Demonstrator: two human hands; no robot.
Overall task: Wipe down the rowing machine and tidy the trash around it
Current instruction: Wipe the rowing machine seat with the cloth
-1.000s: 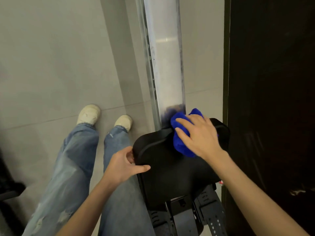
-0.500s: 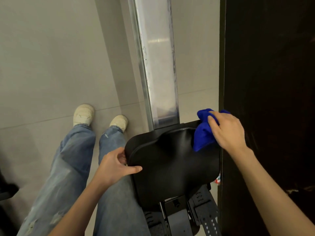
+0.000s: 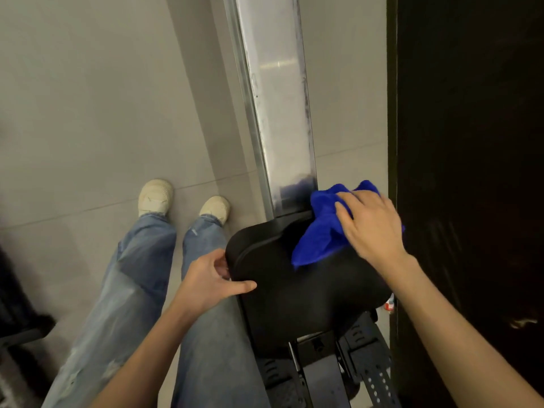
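Observation:
The rowing machine's black seat (image 3: 294,293) sits at the near end of its scuffed steel rail (image 3: 276,113), which runs away up the frame. My left hand (image 3: 212,281) grips the seat's left edge, thumb on top and fingers curled under. My right hand (image 3: 374,228) holds a bunched blue cloth (image 3: 318,234) and presses it on the seat's far right corner, where the seat meets the rail. A small red and white scrap (image 3: 390,304) lies on the floor by the seat's right edge, mostly hidden.
A dark panel (image 3: 471,172) stands close along the machine's right side. Black footplates with straps (image 3: 368,375) lie below the seat. My legs in jeans and pale shoes (image 3: 156,198) are left of the rail on the grey tile floor. Dark equipment (image 3: 17,325) is at the left edge.
My right hand swept the cloth from the seat's front middle out to its right edge, then partway back toward the rail. My left hand kept its grip on the seat.

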